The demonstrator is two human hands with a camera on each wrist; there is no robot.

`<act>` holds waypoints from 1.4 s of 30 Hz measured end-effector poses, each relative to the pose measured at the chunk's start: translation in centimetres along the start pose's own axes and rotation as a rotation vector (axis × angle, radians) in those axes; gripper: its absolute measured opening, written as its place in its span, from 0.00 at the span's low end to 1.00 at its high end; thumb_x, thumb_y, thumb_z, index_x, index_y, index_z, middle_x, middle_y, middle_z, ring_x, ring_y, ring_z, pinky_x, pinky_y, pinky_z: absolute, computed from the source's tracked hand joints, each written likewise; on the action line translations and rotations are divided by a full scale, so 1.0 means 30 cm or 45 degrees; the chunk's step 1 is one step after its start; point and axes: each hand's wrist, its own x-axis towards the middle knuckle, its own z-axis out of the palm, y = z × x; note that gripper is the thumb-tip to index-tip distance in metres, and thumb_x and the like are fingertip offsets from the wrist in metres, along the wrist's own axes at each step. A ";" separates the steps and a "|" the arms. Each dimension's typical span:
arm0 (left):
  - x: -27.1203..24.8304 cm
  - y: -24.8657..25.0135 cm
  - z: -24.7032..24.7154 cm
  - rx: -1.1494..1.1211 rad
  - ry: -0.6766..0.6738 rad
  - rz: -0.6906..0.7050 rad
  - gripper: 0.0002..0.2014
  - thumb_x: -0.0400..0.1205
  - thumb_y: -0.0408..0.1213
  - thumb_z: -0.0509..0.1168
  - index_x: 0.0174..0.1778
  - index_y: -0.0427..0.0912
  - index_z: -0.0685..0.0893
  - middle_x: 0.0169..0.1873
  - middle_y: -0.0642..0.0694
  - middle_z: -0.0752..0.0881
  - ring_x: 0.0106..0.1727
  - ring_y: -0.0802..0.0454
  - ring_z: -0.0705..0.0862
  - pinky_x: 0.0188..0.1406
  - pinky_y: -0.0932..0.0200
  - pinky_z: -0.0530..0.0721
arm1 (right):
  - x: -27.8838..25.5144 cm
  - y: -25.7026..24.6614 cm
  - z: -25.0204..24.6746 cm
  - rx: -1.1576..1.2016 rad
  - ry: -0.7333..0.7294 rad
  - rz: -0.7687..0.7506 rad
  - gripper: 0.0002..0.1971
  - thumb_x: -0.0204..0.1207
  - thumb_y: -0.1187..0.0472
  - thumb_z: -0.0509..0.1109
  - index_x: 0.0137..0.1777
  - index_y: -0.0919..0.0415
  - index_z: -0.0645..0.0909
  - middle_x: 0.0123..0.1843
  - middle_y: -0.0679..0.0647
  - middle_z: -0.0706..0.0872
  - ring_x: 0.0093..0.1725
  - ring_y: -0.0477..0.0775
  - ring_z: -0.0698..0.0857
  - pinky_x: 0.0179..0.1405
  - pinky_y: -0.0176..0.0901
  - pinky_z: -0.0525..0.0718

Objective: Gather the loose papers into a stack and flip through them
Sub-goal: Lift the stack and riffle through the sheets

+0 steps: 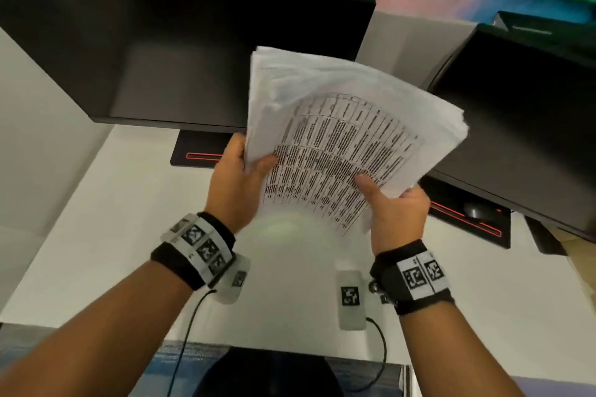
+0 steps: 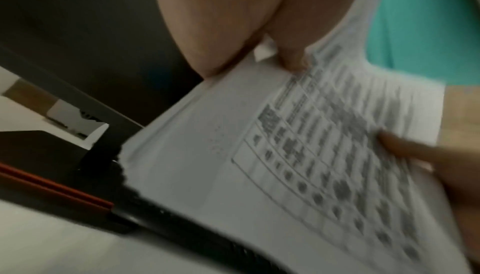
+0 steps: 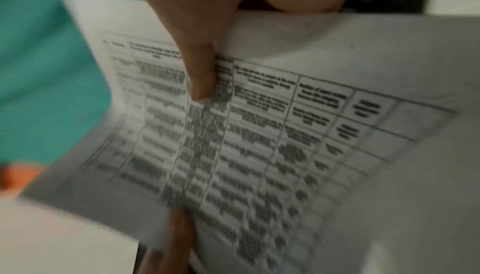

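A thick stack of white papers [image 1: 338, 126] is held up in the air above the white desk, its top sheet printed with a black table. My left hand [image 1: 240, 171] grips the stack's near-left corner, thumb on top. My right hand [image 1: 392, 203] grips the near-right edge, thumb pressed on the printed sheet. In the left wrist view the papers [image 2: 259, 155] fan out below my left hand [image 2: 259, 38], blurred by motion. In the right wrist view my right hand's thumb [image 3: 200, 69] lies on the printed papers [image 3: 259, 135]. The fingers under the stack are hidden.
Two dark monitors stand behind the papers, one at the left [image 1: 161, 51] and one at the right [image 1: 522, 113], each on a black base with a red strip [image 1: 200, 155]. A white desk [image 1: 113, 219] lies below. Cables run from the wristbands.
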 end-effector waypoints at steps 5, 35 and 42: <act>-0.099 -0.141 0.036 0.050 -0.116 -0.006 0.20 0.86 0.42 0.63 0.71 0.34 0.76 0.56 0.64 0.80 0.57 0.77 0.79 0.54 0.82 0.74 | -0.077 0.112 -0.029 -0.321 -0.026 -0.075 0.19 0.67 0.69 0.83 0.47 0.43 0.84 0.44 0.38 0.92 0.46 0.37 0.90 0.44 0.42 0.92; -0.006 -0.050 -0.028 -0.363 0.004 0.024 0.17 0.68 0.38 0.79 0.49 0.50 0.83 0.47 0.55 0.90 0.50 0.54 0.91 0.46 0.56 0.91 | -0.019 0.105 -0.032 -0.147 -0.051 -0.007 0.20 0.68 0.70 0.81 0.49 0.43 0.85 0.44 0.36 0.93 0.46 0.38 0.92 0.42 0.33 0.90; -0.041 -0.142 -0.010 -0.297 -0.244 0.003 0.31 0.66 0.48 0.82 0.57 0.40 0.76 0.48 0.49 0.87 0.48 0.49 0.91 0.42 0.38 0.91 | -0.031 0.084 -0.029 -0.221 -0.109 -0.079 0.24 0.60 0.66 0.85 0.55 0.53 0.82 0.49 0.51 0.92 0.50 0.47 0.92 0.48 0.45 0.92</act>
